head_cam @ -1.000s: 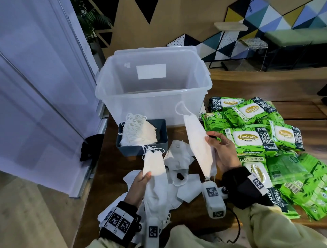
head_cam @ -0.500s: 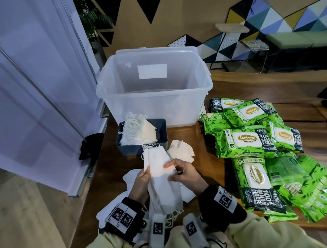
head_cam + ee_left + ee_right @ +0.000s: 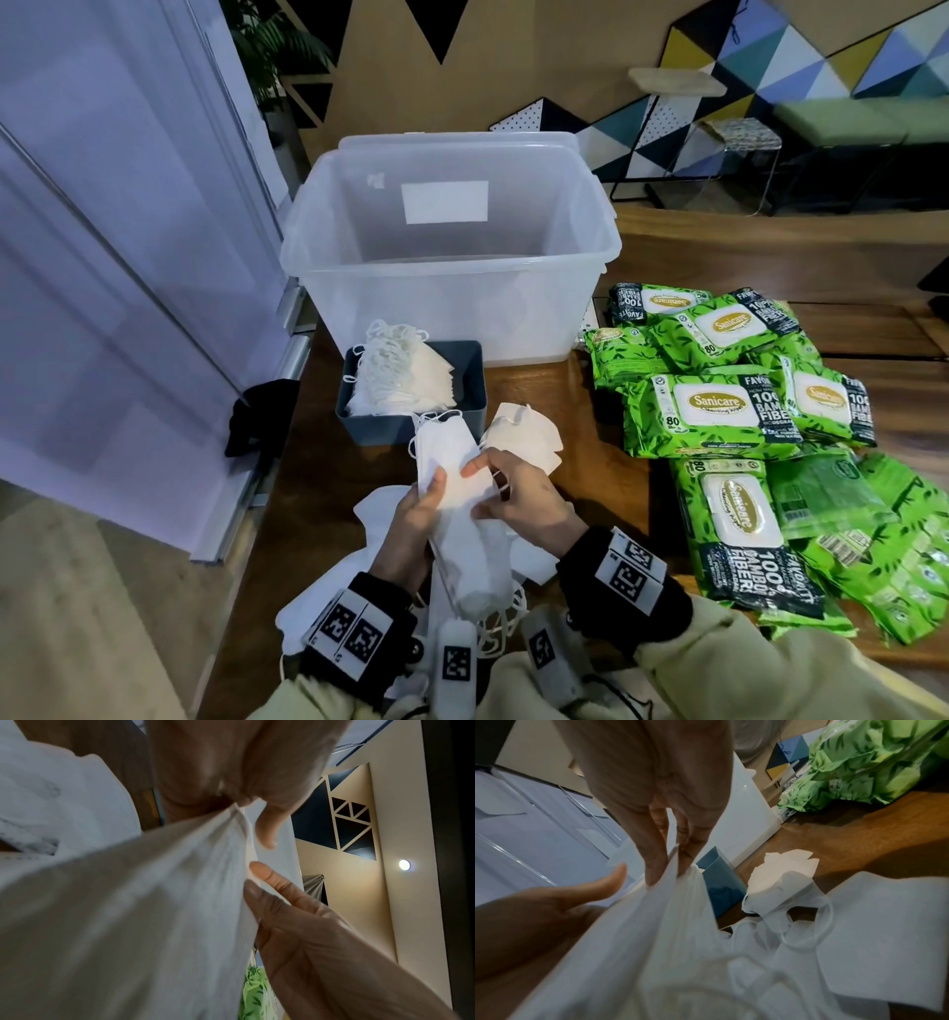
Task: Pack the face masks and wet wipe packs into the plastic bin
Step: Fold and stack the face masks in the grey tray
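A stack of white face masks (image 3: 457,493) is held upright over the table's near edge. My left hand (image 3: 431,493) grips it from the left, thumb on its front. My right hand (image 3: 482,488) pinches its right edge; the right wrist view shows the fingertips (image 3: 659,866) closed on the mask edge (image 3: 670,902). In the left wrist view the masks (image 3: 128,902) fill the picture. The clear plastic bin (image 3: 308,257) stands open at the back, with nothing visible inside. Several green wet wipe packs (image 3: 714,406) lie to the right.
A small grey-blue tray (image 3: 472,370) in front of the bin holds more masks (image 3: 400,380). Loose masks (image 3: 524,437) lie on the wooden table (image 3: 606,462) around my hands. A white panel wall (image 3: 128,257) borders the table's left side.
A second ago each hand held its own mask, the right one raised. The right hand has brought its mask onto the left hand's stack, and both hands now hold the stack together.
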`<state>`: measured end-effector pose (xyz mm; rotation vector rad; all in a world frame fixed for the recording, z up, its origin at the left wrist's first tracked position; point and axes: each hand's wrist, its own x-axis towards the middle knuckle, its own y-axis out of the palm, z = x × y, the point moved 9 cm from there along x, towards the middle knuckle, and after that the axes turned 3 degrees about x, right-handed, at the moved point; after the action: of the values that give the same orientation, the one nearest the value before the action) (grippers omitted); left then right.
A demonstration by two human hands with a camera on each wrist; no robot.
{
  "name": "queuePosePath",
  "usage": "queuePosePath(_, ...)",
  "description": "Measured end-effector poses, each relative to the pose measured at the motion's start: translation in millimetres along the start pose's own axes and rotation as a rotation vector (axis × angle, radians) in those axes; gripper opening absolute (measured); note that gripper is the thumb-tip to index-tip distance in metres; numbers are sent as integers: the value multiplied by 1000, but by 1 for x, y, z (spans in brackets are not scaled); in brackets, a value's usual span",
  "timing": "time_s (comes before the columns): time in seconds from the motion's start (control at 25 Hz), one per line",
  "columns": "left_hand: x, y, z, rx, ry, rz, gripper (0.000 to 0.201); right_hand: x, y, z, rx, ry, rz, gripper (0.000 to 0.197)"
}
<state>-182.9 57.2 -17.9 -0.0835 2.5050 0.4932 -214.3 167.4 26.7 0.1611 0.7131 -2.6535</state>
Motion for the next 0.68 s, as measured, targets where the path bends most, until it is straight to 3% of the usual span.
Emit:
queuePosePath(0.12, 2, -6, 2, 68, 49, 2, 40, 3, 5, 1, -84, -9, 17, 49)
queuePosePath(0.24, 0, -11, -4, 101, 85, -29, 31, 4, 8, 2, -159, 29, 60, 71)
queuePosePath(0.36, -1, -11, -20, 155, 143, -57, 28, 8, 29, 6, 131, -33, 246, 70)
queuePosePath(0.48, -7, -13, -39, 162, 189, -48, 23, 22, 47, 1, 197, -9, 326, 77)
queuePosePath(0.6, -19, -49, -55, 102, 214, -108, 24, 34, 54, -5, 275, 29, 348, 59)
queuePosePath(0.68, -31, -87, -66, 52, 236, -217, 16, 38, 49, -16, 144, 37, 271, 43)
